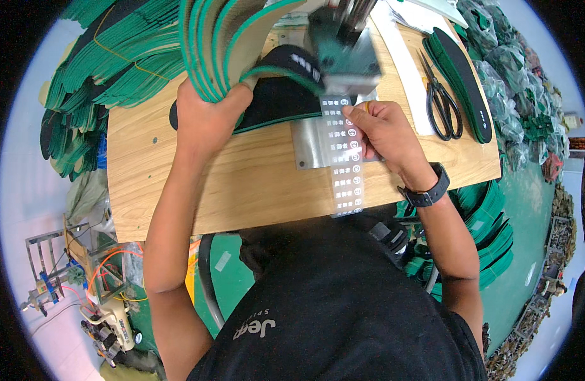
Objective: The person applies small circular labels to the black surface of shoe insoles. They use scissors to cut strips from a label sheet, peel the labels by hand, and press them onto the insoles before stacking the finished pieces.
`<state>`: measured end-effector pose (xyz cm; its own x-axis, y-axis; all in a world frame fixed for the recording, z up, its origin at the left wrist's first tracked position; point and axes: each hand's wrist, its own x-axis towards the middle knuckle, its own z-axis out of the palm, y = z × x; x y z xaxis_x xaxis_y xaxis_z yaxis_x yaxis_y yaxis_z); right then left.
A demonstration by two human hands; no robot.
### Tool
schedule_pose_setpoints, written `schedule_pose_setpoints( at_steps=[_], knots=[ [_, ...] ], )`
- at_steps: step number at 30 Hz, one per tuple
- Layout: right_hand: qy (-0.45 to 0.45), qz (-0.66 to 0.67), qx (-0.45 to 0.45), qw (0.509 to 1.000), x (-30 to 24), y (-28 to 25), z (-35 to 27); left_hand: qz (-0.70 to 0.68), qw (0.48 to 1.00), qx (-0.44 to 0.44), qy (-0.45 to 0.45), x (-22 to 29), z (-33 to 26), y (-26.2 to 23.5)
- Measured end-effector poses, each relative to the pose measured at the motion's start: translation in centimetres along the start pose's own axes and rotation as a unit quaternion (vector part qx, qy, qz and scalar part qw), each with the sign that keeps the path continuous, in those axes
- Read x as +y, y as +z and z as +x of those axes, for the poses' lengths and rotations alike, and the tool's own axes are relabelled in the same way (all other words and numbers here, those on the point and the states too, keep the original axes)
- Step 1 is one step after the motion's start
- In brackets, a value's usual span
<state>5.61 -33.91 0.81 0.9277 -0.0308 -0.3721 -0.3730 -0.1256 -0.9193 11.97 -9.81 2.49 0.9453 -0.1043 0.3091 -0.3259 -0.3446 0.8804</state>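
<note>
My left hand (209, 113) is closed around a fanned bunch of shoe insoles (232, 41) with beige faces and green edges. One black insole (283, 62) with white print curves from that bunch toward the metal press head (346, 60). Beneath it, another black insole (267, 105) lies flat, partly over a metal plate (310, 149). Between thumb and fingers, my right hand (386, 132) pinches a clear strip of white printed labels (346, 170). The strip's upper end meets the press head's front edge; its lower end hangs past the table edge.
Large stacks of green-edged insoles (137, 54) rise at the left. On the wooden table (242, 184), black scissors (441, 105) lie beside a stack of black insoles (460, 86) and a white strip (407, 70). Plastic-wrapped bundles (502, 76) fill the far right.
</note>
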Motion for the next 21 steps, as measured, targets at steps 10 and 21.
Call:
schedule_pose_setpoints(
  at_steps=[10, 21],
  knots=[
    [-0.008, 0.013, 0.01, 1.0, 0.0, -0.2, -1.0, 0.288, 0.928, -0.148, 0.184, -0.5, 0.6, 1.5],
    [-0.034, 0.12, 0.074, 0.989, 1.2, -1.4, -1.6, 0.07, 0.993, -0.089, 0.023, 0.0, 0.6, 0.1]
  ],
)
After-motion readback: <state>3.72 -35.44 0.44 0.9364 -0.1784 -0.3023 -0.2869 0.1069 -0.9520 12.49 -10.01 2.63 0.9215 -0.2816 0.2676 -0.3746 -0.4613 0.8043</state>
